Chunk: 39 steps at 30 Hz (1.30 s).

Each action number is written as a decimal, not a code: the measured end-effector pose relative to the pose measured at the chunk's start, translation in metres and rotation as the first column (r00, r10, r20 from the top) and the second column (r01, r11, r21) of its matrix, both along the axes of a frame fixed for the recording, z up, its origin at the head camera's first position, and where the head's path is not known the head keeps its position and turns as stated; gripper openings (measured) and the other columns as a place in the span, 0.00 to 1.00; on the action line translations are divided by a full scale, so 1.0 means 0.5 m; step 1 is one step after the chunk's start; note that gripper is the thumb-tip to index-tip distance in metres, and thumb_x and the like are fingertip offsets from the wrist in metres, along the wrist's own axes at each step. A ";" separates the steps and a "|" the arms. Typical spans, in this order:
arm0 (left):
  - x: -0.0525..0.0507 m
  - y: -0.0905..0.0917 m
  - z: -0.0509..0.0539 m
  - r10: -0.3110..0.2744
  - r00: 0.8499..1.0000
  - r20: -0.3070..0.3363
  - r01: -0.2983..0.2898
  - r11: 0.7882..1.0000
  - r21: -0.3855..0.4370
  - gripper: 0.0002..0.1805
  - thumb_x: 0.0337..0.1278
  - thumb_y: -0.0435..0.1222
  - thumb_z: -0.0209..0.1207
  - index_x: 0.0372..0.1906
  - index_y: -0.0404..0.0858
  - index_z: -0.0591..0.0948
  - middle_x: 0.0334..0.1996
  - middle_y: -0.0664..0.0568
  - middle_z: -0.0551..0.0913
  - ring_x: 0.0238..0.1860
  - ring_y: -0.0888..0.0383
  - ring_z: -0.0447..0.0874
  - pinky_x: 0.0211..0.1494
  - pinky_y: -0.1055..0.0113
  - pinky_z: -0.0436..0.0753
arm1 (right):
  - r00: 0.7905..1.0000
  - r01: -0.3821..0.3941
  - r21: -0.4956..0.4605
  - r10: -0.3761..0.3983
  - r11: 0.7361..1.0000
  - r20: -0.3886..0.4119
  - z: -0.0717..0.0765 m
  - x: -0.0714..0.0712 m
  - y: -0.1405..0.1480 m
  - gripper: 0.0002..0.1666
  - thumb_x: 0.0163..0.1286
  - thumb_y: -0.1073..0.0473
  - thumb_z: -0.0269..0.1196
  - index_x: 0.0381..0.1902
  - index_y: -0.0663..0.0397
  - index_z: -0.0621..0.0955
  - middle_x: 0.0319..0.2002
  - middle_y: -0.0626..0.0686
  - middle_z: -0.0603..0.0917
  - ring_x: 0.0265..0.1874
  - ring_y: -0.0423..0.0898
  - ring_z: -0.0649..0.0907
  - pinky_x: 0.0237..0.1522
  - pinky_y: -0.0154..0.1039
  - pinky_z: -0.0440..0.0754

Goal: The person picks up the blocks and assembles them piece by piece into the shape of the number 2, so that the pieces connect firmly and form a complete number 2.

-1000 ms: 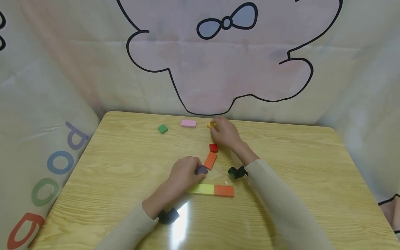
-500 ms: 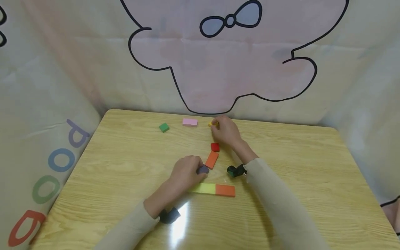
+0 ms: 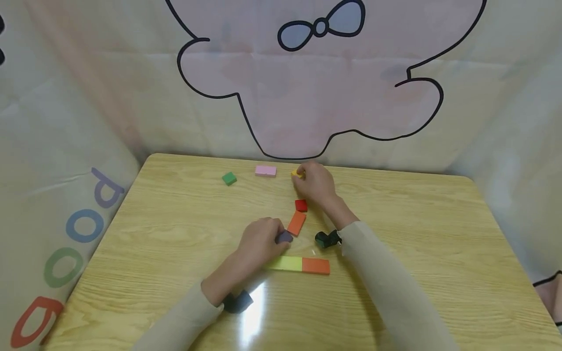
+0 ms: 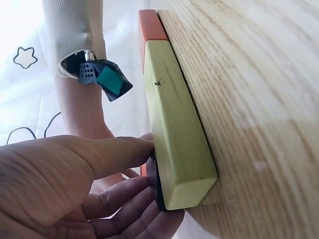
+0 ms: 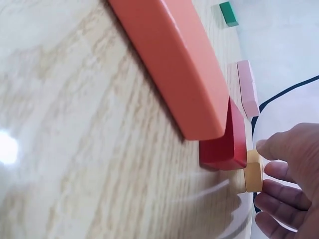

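Observation:
The left hand (image 3: 261,240) pinches a dark purple block (image 3: 284,237) between thumb and fingers, just behind a yellow-green block (image 3: 286,263) that meets an orange block (image 3: 316,266) end to end. At the table's back the right hand (image 3: 315,183) has thumb and fingers on a small yellow block (image 3: 296,173). Between the hands, a red block (image 3: 301,205) lies at the end of a slanted orange block (image 3: 296,223). In the left wrist view the dark block (image 4: 158,191) is partly hidden by the thumb and the yellow-green block (image 4: 179,134).
A pink block (image 3: 265,171) and a green block (image 3: 229,178) lie near the back edge, left of the right hand. Wrist-worn cameras hang under both sleeves. A printed cloth (image 3: 298,107) stands behind the table.
The head view has shifted slightly. Both hands stay at their blocks, with little visible movement.

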<state>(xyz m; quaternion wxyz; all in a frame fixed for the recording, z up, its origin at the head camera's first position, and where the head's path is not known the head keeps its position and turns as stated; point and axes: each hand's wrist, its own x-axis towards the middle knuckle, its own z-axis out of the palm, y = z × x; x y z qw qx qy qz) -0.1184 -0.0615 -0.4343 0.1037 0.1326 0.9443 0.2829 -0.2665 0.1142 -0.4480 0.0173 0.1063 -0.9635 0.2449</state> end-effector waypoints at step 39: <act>0.001 -0.003 -0.008 -0.023 0.997 -0.067 0.024 1.000 0.017 0.11 0.57 0.39 0.77 0.33 0.38 0.86 0.30 0.53 0.85 0.28 0.60 0.74 0.33 0.70 0.69 | 0.996 -0.080 -0.037 0.079 0.996 -0.036 0.010 0.089 -0.014 0.13 0.69 0.56 0.69 0.46 0.58 0.87 0.46 0.56 0.90 0.37 0.50 0.84 0.39 0.45 0.84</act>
